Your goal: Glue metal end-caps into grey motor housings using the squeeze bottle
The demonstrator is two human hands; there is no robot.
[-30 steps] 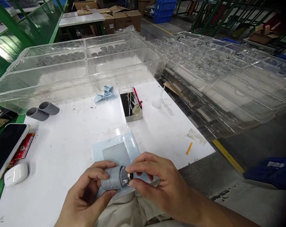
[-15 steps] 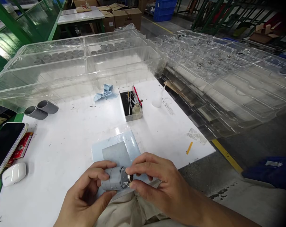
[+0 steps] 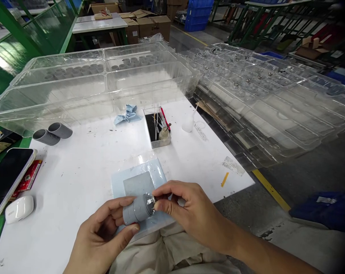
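Near the front edge of the white table, my left hand (image 3: 109,224) is closed around a grey cylinder (image 3: 136,210), its thumb below and fingers above. The cylinder lies tilted, its fitted end turned to the right and showing small metal parts. At that end the thumb and fingers of my right hand (image 3: 181,205) pinch a small metal piece; the fingertips partly hide it. Beneath the hands lies a light blue sheet (image 3: 117,180) with a grey rectangular pad (image 3: 138,185) on it.
An open box (image 3: 161,144) of thin tools stands ahead, with a white squeeze bottle (image 3: 187,125) to its right and a crumpled blue cloth (image 3: 129,115) to its left. Two grey tubes (image 3: 61,130), a phone (image 3: 9,179) and a computer mouse (image 3: 19,210) lie left. Clear trays (image 3: 75,89) stand behind.
The cylinder has tilted, its fitted end rising and turning more toward me, so the metal parts show better. My right hand has shifted slightly left and up with it.
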